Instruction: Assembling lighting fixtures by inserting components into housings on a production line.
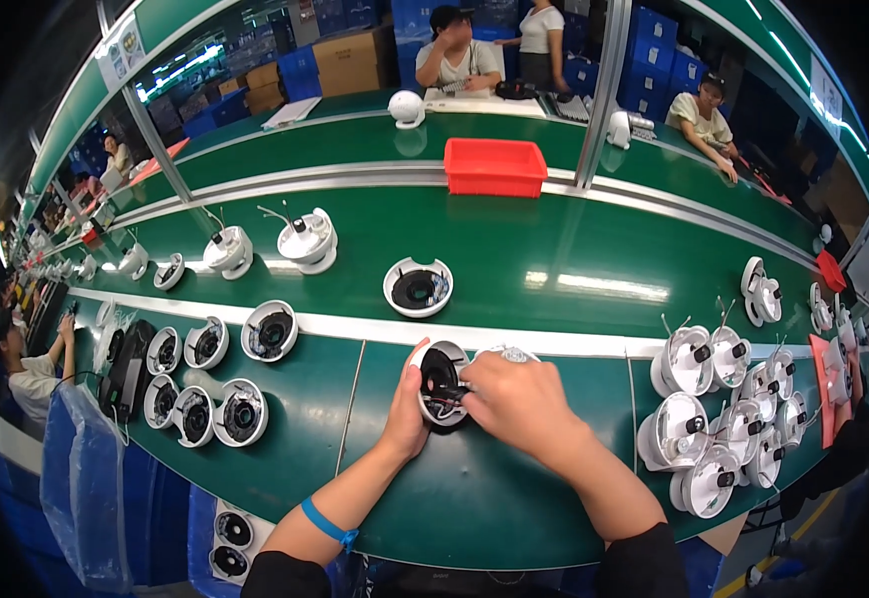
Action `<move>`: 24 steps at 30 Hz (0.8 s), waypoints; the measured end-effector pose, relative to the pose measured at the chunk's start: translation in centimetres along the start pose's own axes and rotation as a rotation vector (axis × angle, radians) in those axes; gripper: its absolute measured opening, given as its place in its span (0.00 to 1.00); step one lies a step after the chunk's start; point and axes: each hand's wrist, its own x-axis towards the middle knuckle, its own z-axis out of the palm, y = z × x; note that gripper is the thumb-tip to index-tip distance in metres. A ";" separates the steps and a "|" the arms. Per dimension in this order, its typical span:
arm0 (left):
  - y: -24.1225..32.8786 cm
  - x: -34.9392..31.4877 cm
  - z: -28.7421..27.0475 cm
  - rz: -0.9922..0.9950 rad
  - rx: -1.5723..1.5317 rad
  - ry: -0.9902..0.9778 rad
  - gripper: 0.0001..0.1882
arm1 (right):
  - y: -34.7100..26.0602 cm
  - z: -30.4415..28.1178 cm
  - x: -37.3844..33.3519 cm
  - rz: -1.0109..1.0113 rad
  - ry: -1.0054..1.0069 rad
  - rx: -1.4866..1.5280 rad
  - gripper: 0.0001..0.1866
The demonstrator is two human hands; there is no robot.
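Red bin [495, 169] beside post [604, 95] (cardboard box [349, 64] beyond).

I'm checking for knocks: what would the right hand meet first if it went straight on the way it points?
Most likely the white, black-centred round housing held in the left hand: the right hand points into it, though depth is unclear.

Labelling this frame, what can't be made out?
Head view:
Grip of the right hand inside the white housing: hidden by that hand.
White part behind that hand: mostly covered by it.
Housing's underside: hidden by its body and left hand.
Details of far-left white units: too small, blurred.
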 end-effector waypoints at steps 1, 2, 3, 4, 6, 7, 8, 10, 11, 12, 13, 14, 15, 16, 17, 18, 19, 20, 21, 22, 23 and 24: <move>-0.3 0.2 -0.5 -0.045 -0.037 0.022 0.33 | 0.7 -0.9 0.0 0.107 -0.012 0.050 0.12; -0.4 0.5 -0.8 -0.095 -0.073 0.041 0.32 | 1.7 -1.6 0.1 0.165 -0.116 0.095 0.15; -0.7 0.9 -1.0 -0.120 -0.060 0.056 0.30 | 3.3 -1.9 -0.2 0.134 -0.182 0.199 0.16; -0.2 1.2 -0.9 -0.111 -0.018 0.071 0.29 | 3.4 -2.9 0.7 0.099 -0.250 0.305 0.17; 0.4 2.2 -0.6 -0.083 0.022 0.106 0.26 | 3.4 -5.9 1.4 0.423 -0.523 0.584 0.19; 0.4 2.9 -0.9 -0.088 0.034 0.119 0.26 | 3.6 -6.7 1.5 0.437 -0.552 0.591 0.20; 0.3 3.6 -1.2 -0.095 0.047 0.131 0.25 | 3.2 -7.5 1.9 0.484 -0.620 0.612 0.21; 1.0 4.9 1.1 -0.132 0.044 0.148 0.29 | 5.5 -5.9 1.1 0.469 -0.671 0.850 0.22; 0.5 6.0 0.6 -0.117 0.061 0.075 0.32 | 6.6 -5.4 1.0 0.480 -0.694 0.948 0.21; 0.9 6.4 0.7 -0.135 0.113 0.003 0.33 | 7.3 -5.1 0.7 0.496 -0.602 0.996 0.19; 0.8 7.2 0.7 -0.132 0.120 -0.018 0.34 | 8.0 -4.8 0.5 0.512 -0.509 1.042 0.17; 1.2 7.5 0.3 -0.164 0.130 -0.009 0.35 | 7.8 -4.6 1.1 0.566 -0.403 1.010 0.13; 1.5 7.9 -0.2 -0.197 0.139 0.000 0.36 | 7.6 -5.1 1.1 0.580 -0.400 1.034 0.13; 1.7 8.3 -1.0 -0.192 0.125 0.002 0.36 | 7.1 -5.8 1.0 0.596 -0.397 1.059 0.13; 1.3 9.4 -1.4 -0.144 0.192 0.031 0.35 | 6.5 -6.8 0.4 0.525 -0.436 1.004 0.14; 1.3 9.5 -2.6 -0.096 0.266 0.081 0.34 | 5.5 -6.9 0.1 0.514 -0.485 0.943 0.15; 1.5 9.4 -4.1 -0.021 0.341 0.072 0.27 | 5.0 -6.9 0.0 0.504 -0.546 0.917 0.16; 1.7 9.1 -4.0 0.034 0.409 0.136 0.24 | 4.7 -7.5 -0.3 0.516 -0.530 0.909 0.16; 2.0 8.7 -3.8 0.090 0.475 0.201 0.21 | 4.4 -7.9 -0.5 0.528 -0.514 0.901 0.16; 2.0 8.2 -4.0 0.150 0.514 0.274 0.16 | 5.5 -7.0 -0.7 0.532 -0.488 0.925 0.18; 2.0 7.7 -5.0 0.191 0.535 0.328 0.16 | 5.1 -6.6 -0.4 0.565 -0.467 0.965 0.20; 1.9 7.3 -6.0 0.230 0.551 0.377 0.17 | 4.6 -6.4 -0.2 0.603 -0.442 1.001 0.23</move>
